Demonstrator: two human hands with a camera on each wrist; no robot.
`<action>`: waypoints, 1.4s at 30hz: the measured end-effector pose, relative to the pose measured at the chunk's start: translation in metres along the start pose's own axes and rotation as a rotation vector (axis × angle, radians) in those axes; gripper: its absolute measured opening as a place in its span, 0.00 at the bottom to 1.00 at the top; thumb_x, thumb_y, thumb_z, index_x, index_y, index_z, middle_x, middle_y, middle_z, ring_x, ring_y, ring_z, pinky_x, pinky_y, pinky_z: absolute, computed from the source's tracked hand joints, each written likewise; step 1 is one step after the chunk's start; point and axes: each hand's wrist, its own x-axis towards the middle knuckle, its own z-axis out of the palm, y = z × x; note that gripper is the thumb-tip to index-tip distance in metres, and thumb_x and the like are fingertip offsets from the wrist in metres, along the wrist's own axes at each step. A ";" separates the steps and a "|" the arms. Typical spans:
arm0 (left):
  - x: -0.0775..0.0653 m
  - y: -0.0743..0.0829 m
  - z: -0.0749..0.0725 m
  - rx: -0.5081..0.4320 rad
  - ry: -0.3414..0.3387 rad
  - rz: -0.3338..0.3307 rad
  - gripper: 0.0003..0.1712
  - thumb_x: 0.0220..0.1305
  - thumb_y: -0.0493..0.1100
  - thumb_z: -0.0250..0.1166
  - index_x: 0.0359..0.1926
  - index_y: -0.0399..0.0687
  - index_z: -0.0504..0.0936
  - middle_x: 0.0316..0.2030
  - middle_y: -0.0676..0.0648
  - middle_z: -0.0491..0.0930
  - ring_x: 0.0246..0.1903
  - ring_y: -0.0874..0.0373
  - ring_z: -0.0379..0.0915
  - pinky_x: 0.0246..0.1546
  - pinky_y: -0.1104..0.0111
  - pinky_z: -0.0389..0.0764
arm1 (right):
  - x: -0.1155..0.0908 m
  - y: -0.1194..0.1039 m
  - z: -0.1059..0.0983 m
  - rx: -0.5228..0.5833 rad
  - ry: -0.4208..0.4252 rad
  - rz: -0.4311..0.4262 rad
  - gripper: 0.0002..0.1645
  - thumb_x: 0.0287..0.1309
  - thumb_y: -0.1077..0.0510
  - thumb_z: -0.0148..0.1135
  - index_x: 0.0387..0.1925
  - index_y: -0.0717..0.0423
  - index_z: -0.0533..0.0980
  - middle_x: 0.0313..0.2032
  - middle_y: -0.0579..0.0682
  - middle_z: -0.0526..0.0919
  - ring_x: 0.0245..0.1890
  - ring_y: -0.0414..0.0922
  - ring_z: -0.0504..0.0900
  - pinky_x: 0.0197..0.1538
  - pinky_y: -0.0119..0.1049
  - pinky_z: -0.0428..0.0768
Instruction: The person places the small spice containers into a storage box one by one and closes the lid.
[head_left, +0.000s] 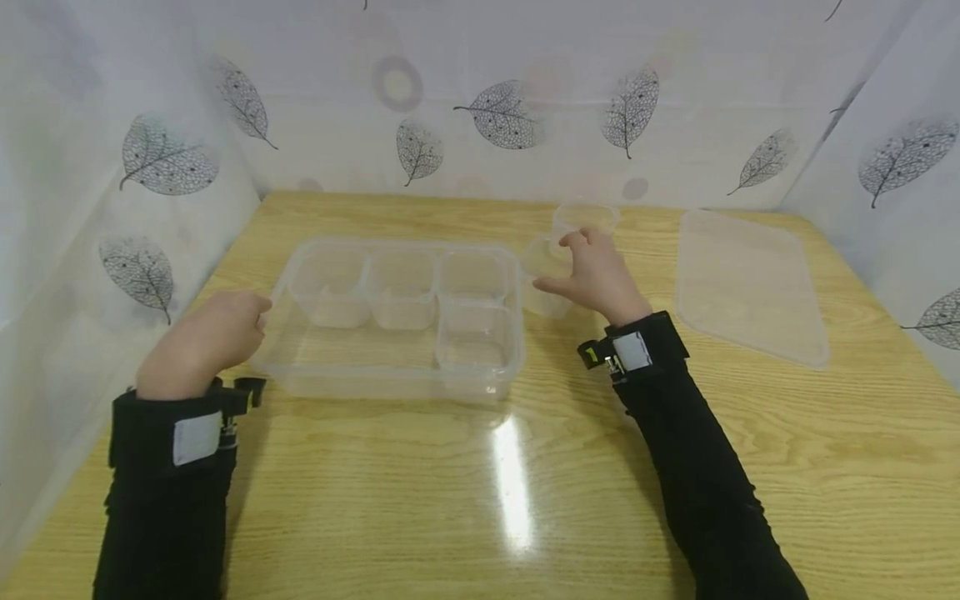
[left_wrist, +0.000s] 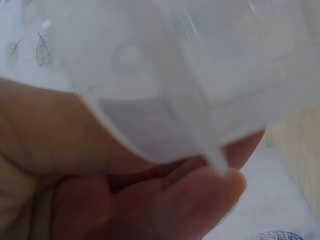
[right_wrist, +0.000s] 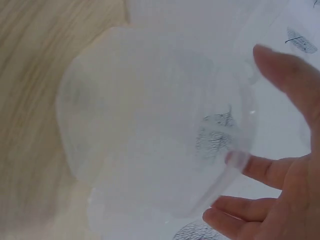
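A large clear plastic container point(head_left: 345, 383) stands on the table, with several small clear tubs point(head_left: 403, 308) inside along its back and right side. My left hand point(head_left: 213, 342) grips its left rim; in the left wrist view the thumb and fingers point(left_wrist: 200, 200) lie on either side of the rim. To the right of the container stands a loose small tub point(head_left: 546, 302). My right hand point(head_left: 596, 275) is spread at this tub, thumb apart from the fingers. In the right wrist view fingertips are at the rim of the tub point(right_wrist: 145, 115), seen partly through it.
Another small clear tub point(head_left: 585, 215) stands behind the right hand near the table's back edge. A flat translucent lid point(head_left: 750, 283) lies on the right of the wooden table point(head_left: 375, 500). A leaf-patterned curtain point(head_left: 322, 100) encloses the back and sides.
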 end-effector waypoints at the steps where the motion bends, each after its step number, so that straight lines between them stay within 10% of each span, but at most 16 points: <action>1: 0.000 0.000 0.000 0.000 0.000 0.003 0.18 0.56 0.26 0.47 0.47 0.16 0.67 0.44 0.22 0.69 0.40 0.35 0.69 0.43 0.48 0.69 | 0.001 0.002 0.001 0.013 -0.014 0.011 0.48 0.42 0.40 0.65 0.56 0.69 0.61 0.59 0.67 0.56 0.56 0.62 0.58 0.55 0.53 0.62; 6: 0.000 -0.002 0.001 0.007 0.010 0.019 0.18 0.56 0.26 0.47 0.47 0.16 0.67 0.43 0.23 0.69 0.42 0.33 0.67 0.44 0.47 0.68 | 0.007 0.009 0.009 0.074 -0.083 0.046 0.61 0.42 0.38 0.64 0.64 0.71 0.45 0.62 0.69 0.51 0.61 0.61 0.52 0.60 0.52 0.55; 14: 0.001 -0.003 0.001 0.020 0.012 0.019 0.18 0.56 0.27 0.47 0.46 0.17 0.68 0.40 0.24 0.71 0.41 0.33 0.68 0.43 0.47 0.69 | 0.008 0.010 0.007 0.015 -0.099 0.091 0.61 0.41 0.35 0.62 0.60 0.78 0.49 0.57 0.75 0.54 0.57 0.65 0.55 0.56 0.55 0.61; 27: -0.002 -0.001 0.000 -0.013 0.011 -0.004 0.17 0.55 0.26 0.47 0.46 0.18 0.68 0.42 0.24 0.70 0.34 0.42 0.70 0.38 0.51 0.71 | -0.029 -0.031 -0.040 0.106 0.139 0.047 0.60 0.41 0.33 0.60 0.63 0.70 0.49 0.59 0.67 0.52 0.59 0.59 0.53 0.58 0.52 0.59; 35: -0.004 -0.003 0.000 -0.053 0.018 -0.022 0.17 0.55 0.25 0.45 0.46 0.21 0.70 0.39 0.27 0.73 0.31 0.47 0.68 0.37 0.52 0.71 | -0.081 -0.101 -0.037 0.076 0.362 -0.377 0.60 0.34 0.40 0.70 0.61 0.70 0.54 0.56 0.64 0.59 0.55 0.54 0.59 0.58 0.44 0.62; 42: -0.008 -0.001 -0.002 -0.072 0.015 -0.042 0.17 0.55 0.25 0.45 0.45 0.23 0.70 0.39 0.29 0.73 0.31 0.47 0.67 0.38 0.53 0.71 | -0.075 -0.140 -0.006 -0.021 0.275 -0.655 0.59 0.36 0.38 0.68 0.58 0.77 0.55 0.53 0.69 0.61 0.54 0.57 0.60 0.57 0.43 0.63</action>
